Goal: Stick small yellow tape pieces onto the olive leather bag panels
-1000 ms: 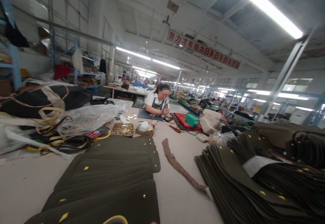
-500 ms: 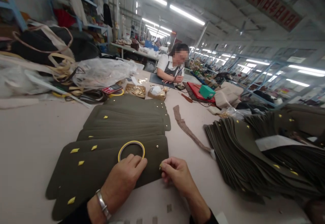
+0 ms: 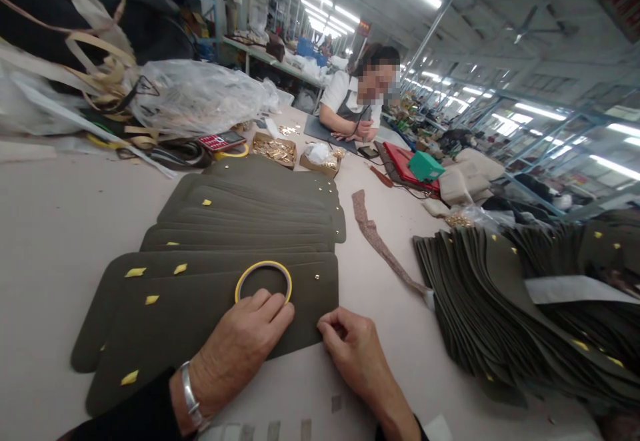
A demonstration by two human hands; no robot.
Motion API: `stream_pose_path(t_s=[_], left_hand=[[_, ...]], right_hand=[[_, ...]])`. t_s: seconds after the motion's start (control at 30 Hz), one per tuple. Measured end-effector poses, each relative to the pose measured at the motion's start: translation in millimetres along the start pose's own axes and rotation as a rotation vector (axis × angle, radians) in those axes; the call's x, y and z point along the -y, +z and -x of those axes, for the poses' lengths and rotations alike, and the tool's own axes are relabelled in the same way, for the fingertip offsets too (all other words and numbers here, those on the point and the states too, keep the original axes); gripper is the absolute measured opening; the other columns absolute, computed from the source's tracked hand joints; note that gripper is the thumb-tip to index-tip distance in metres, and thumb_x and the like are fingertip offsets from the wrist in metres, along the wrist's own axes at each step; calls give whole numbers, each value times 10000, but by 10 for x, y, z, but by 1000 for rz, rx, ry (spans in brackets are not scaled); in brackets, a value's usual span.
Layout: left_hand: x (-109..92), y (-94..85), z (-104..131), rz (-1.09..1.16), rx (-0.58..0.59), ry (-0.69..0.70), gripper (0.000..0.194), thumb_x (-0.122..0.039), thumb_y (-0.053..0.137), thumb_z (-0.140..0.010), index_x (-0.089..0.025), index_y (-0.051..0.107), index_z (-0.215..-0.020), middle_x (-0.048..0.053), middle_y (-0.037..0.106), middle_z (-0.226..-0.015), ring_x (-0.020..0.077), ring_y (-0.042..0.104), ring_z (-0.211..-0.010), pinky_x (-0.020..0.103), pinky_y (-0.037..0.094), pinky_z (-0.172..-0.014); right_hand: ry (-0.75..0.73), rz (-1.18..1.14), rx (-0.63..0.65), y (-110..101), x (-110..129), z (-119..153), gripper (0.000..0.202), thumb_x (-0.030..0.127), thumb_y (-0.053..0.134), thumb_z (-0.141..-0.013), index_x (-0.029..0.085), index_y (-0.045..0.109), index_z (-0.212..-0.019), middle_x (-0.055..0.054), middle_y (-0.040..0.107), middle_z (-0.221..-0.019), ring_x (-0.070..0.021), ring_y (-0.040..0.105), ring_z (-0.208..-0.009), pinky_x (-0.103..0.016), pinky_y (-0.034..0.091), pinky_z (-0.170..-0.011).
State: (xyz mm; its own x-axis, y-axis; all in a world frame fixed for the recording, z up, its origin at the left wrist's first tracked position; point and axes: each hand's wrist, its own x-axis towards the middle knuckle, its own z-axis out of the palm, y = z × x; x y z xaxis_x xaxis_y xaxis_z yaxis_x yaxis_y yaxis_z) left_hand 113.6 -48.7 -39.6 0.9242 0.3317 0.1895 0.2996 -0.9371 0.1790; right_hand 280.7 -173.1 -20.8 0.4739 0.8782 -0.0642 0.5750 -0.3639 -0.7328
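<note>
My left hand (image 3: 240, 344), with a silver bracelet at the wrist, has its fingers closed on a ring of yellow tape (image 3: 263, 265) over the dark green panels (image 3: 200, 307). These flat pieces overlap in a fanned row, with small yellow tape bits and gold studs on them. At the right edge of the nearest panel, my right hand (image 3: 353, 344) has thumb and forefinger pinched together. Whatever lies between those fingertips, if anything, is too small to make out.
Boxes of gold parts (image 3: 274, 150) stand beyond the panels. A brown strip (image 3: 380, 244) lies right of them. Stacked green panels (image 3: 480, 294) fill the right side, plastic bags (image 3: 200, 94) the left. Across the table, a person leans beside a red case (image 3: 400, 163).
The view has shifted, so the far table sits higher in the picture. The yellow bit and stud seen at my right fingertips no longer show. My left hand still holds the tape.
</note>
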Motion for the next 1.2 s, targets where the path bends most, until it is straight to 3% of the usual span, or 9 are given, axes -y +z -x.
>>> stream_pose_path(t_s=[0.2,0.33,0.43,0.53,0.63,0.77,0.9,1.03,1.2], left_hand=[[0,19,15,8,18,-6,138,-123,514,-896,-196,580,-993,34,589,-957,218,500,-846,365,470,-749],[0,8,0,4,6,4,146,-114,507,-896,-186,579,-1000,42,590,-965,221,498,-848,369,472,-752],[-1,-2,-9,10,-6,5,158,-96,503,-891,-183,577,-1000,42,589,-968,220,497,-850,366,474,-751],[4,3,-2,19,-1,-3,144,-101,509,-890,-184,579,-984,37,588,-952,217,495,-842,363,474,-748],[6,13,4,33,7,-16,148,-104,501,-896,-187,581,-989,36,589,-959,215,497,-856,362,471,-762],[1,16,-5,60,27,-36,170,-104,497,-899,-196,586,-1011,36,596,-983,217,509,-871,372,477,-774],[2,35,-5,90,26,-59,199,-75,525,-874,-205,598,-1006,32,611,-995,220,529,-888,376,495,-782],[0,57,-3,88,0,-68,245,-32,539,-838,-210,615,-989,28,630,-971,214,554,-863,367,513,-773],[30,26,-1,90,-172,-40,236,-28,491,-838,-204,620,-927,24,647,-867,201,595,-773,337,532,-691]], right_hand=[[-53,109,-47,69,-8,-24,129,137,524,-811,176,615,-727,-5,633,-641,-132,572,-567,-227,392,-559],[54,8,-7,22,-92,-55,210,204,594,-816,179,554,-1020,63,572,-523,-138,561,-478,-225,410,-514],[82,-116,-3,-59,-201,-22,133,287,559,-880,186,545,-965,67,557,-519,-128,534,-434,-223,414,-459],[-220,-1,-84,-133,-272,43,114,231,513,-914,183,593,-850,-19,642,-706,-146,611,-631,-246,484,-588],[-609,295,-64,-154,-258,73,156,109,482,-910,172,625,-915,-65,660,-834,-174,613,-772,-280,499,-706],[-757,592,17,-105,-171,22,180,49,478,-894,151,626,-905,-65,640,-785,-192,587,-710,-292,488,-635],[-637,687,113,-66,-79,-64,185,10,535,-840,160,642,-857,-50,646,-758,-197,608,-707,-278,477,-629],[-327,537,150,-67,19,-142,201,39,535,-848,179,677,-823,-36,688,-776,-154,646,-712,-219,459,-657],[-29,331,92,-68,97,-158,140,154,577,-825,183,698,-760,-23,716,-742,-140,651,-676,-201,424,-618]])
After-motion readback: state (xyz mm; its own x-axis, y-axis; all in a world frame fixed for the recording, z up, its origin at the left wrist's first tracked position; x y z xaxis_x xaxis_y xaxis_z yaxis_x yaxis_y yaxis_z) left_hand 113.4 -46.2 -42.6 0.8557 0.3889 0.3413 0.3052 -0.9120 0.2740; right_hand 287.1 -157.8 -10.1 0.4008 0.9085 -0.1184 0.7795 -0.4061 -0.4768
